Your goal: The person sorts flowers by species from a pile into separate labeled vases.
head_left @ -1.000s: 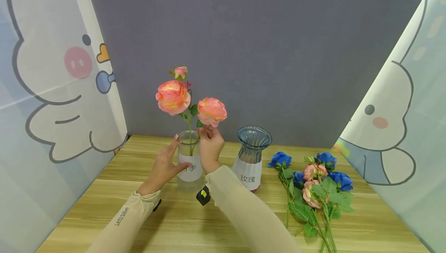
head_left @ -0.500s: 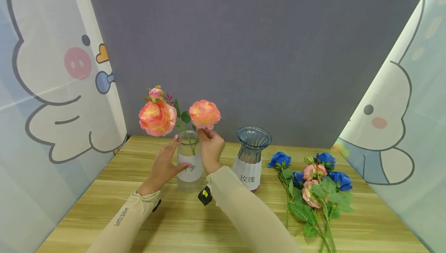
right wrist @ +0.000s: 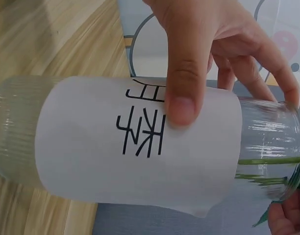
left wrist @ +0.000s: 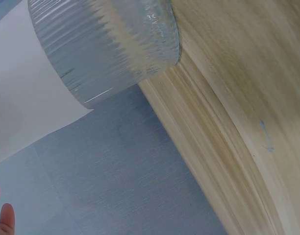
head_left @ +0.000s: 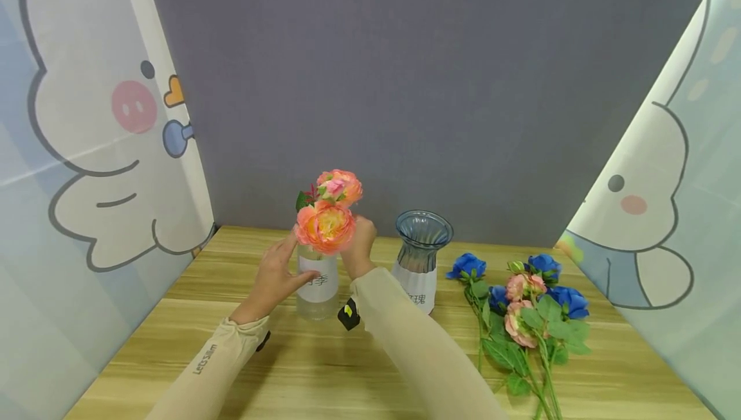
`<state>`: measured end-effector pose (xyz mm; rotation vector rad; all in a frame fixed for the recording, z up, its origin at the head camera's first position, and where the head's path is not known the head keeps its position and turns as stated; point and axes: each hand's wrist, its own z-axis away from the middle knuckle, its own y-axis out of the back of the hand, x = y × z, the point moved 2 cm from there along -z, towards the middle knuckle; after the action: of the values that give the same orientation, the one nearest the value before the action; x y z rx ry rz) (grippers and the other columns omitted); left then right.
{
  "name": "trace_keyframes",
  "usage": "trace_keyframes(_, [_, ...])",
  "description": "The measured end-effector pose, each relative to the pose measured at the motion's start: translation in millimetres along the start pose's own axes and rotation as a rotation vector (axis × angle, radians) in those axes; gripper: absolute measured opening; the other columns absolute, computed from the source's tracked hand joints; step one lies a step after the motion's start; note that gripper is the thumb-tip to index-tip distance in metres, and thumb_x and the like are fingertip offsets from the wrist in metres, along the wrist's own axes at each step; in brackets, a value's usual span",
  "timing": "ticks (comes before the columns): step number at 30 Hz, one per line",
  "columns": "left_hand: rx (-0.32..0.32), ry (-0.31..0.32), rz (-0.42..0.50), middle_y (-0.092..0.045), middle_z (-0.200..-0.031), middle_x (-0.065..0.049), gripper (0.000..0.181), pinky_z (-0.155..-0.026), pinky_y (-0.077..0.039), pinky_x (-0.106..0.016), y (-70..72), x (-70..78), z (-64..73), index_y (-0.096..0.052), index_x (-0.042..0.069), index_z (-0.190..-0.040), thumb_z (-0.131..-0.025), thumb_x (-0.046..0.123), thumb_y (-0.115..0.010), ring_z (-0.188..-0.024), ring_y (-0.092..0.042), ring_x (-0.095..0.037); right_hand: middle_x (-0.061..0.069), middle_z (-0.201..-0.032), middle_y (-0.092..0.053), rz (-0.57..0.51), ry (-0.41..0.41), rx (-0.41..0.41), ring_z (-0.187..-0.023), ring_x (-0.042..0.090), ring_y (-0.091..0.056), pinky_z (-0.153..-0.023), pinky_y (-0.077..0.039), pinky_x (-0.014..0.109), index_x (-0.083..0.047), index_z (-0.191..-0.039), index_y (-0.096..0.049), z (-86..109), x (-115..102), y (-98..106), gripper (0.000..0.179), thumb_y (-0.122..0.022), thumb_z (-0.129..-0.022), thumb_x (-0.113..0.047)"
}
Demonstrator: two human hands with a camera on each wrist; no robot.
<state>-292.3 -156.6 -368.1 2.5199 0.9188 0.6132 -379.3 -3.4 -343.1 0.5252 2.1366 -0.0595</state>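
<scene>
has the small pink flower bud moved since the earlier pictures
Yes. In the head view, the small pink flower bud now sits farther right and lower, closer to the flared blue glass vase, which has stayed put.

one streaked yellow-brown wooden table top (head_left: 324, 375). standing on it: one clear cylindrical glass jar (head_left: 316, 309) with a white paper band (head_left: 324, 286); to its right, one blue-tinted ribbed glass vase (head_left: 420, 240) with flared rim, similarly banded. lying further right: four ruffled blue flowers (head_left: 570, 302), two pale pink flowers (head_left: 519, 325), green stems (head_left: 548, 375) toward the person.
</scene>
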Motion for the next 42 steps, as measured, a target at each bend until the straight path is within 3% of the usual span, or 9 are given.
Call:
trace_keyframes(1, [-0.002,0.002,0.004,-0.056,-0.129,-0.024,0.109,-0.085,-0.039,-0.061,-0.4,0.2,0.2,-0.032,0.008,-0.149,-0.058,0.017,-0.092,-0.107,-0.055,-0.045,0.002,-0.062,-0.067,0.013,0.006,-0.015,-0.061,0.014,-0.061,-0.055,-0.049,0.031,-0.010,-0.058,-0.066,-2.7,8.6,-3.7,0.025,-0.062,-0.083,-0.007])
trace_keyframes(3, [-0.005,0.003,0.006,-0.056,-0.129,-0.024,0.106,-0.086,-0.039,-0.062,-1.4,0.6,0.3,-0.034,0.006,-0.148,-0.059,0.018,-0.091,-0.108,-0.054,-0.044,0.001,-0.057,-0.064,0.167,0.128,0.020,-0.055,0.014,-0.059,-0.051,-0.046,0.031,-0.011,-0.054,-0.062,-9.0,28.7,-12.0,0.029,-0.060,-0.082,-0.011])
trace_keyframes(8, [-0.002,0.007,0.023,-0.054,-0.130,-0.025,0.092,-0.088,-0.037,-0.064,-4.5,1.8,0.1,-0.045,-0.002,-0.136,-0.058,0.013,-0.091,-0.115,-0.049,-0.046,-0.001,-0.067,-0.070,0.253,0.113,-0.047,-0.061,0.018,-0.064,-0.054,-0.049,0.029,-0.012,-0.066,-0.076,-1.2,-5.4,5.6,0.017,-0.067,-0.080,-0.017])
trace_keyframes(11, [0.000,0.019,0.041,-0.056,-0.128,-0.025,0.086,-0.089,-0.037,-0.062,-5.9,2.9,-0.1,-0.050,-0.003,-0.130,-0.057,0.009,-0.092,-0.115,-0.050,-0.045,0.007,-0.076,-0.072,0.187,-0.069,-0.166,-0.071,0.024,-0.067,-0.065,-0.053,0.033,-0.003,-0.077,-0.077,10.6,-43.2,25.1,0.013,-0.074,-0.080,-0.014])
trace_keyframes(13, [0.000,0.026,0.052,-0.058,-0.124,-0.024,0.083,-0.090,-0.037,-0.060,-6.3,3.6,-0.2,-0.051,-0.003,-0.127,-0.056,0.007,-0.092,-0.112,-0.051,-0.044,0.010,-0.076,-0.072,0.164,-0.101,-0.183,-0.072,0.026,-0.067,-0.065,-0.053,0.033,0.001,-0.078,-0.076,16.3,-55.0,30.9,0.011,-0.074,-0.079,-0.010])
trace_keyframes(23, [0.010,-0.014,0.076,-0.059,-0.125,-0.021,0.084,-0.090,-0.038,-0.060,-4.5,3.0,-3.8,-0.052,0.000,-0.128,-0.055,0.009,-0.092,-0.113,-0.052,-0.041,0.009,-0.085,-0.071,-0.169,-0.197,-0.181,-0.079,0.021,-0.065,-0.070,-0.053,0.033,-0.001,-0.089,-0.073,30.5,-55.2,42.4,0.020,-0.071,-0.083,-0.020])
trace_keyframes(32, [0.010,-0.012,0.060,-0.058,-0.125,-0.022,0.086,-0.089,-0.038,-0.062,-3.9,1.6,-4.8,-0.050,-0.002,-0.129,-0.054,0.009,-0.092,-0.114,-0.051,-0.043,0.011,-0.087,-0.070,-0.133,-0.173,-0.169,-0.079,0.021,-0.063,-0.068,-0.052,0.030,0.003,-0.093,-0.071,44.9,-49.8,60.1,0.020,-0.071,-0.085,-0.016])
trace_keyframes(37, [-0.003,0.007,0.063,-0.055,-0.129,-0.023,0.089,-0.088,-0.036,-0.064,-2.1,1.0,-3.0,-0.047,-0.002,-0.133,-0.057,0.011,-0.091,-0.117,-0.049,-0.044,0.009,-0.077,-0.068,-0.096,-0.175,-0.252,-0.066,0.015,-0.060,-0.057,-0.047,0.024,0.002,-0.092,-0.072,52.4,-43.0,73.8,0.018,-0.070,-0.086,-0.014])
trace_keyframes(42, [-0.010,0.021,0.075,-0.054,-0.130,-0.021,0.089,-0.087,-0.036,-0.063,-0.3,-1.1,0.1,-0.046,-0.001,-0.134,-0.058,0.012,-0.091,-0.118,-0.048,-0.043,0.008,-0.070,-0.067,-0.086,-0.181,-0.321,-0.063,0.029,-0.062,-0.048,-0.041,0.021,0.004,-0.091,-0.072,59.6,-36.6,85.8,0.017,-0.070,-0.086,-0.012])
